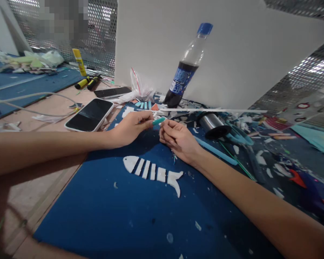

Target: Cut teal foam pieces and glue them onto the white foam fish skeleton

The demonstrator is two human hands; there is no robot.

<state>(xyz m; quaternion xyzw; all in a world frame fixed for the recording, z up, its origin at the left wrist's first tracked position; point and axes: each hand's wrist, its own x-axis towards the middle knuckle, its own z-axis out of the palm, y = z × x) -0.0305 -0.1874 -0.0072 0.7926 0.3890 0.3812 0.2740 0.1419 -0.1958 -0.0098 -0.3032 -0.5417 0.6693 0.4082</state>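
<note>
Head view: my left hand (132,127) pinches a small teal plastic-looking strip (158,121) above the flat blue mat (110,201); my right hand (179,139) bunches fingers at its other end, can't tell if gripping. Probably light, stiff, snappable; hold near ends.

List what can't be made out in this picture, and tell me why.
All in the head view:
- Teal piece: one end is hidden by the left hand.
- Whether the right hand holds anything: its own curled fingers hide that.
- Bottle label: wording too blurred to read.
- Cable: cut off by the left edge.
</note>
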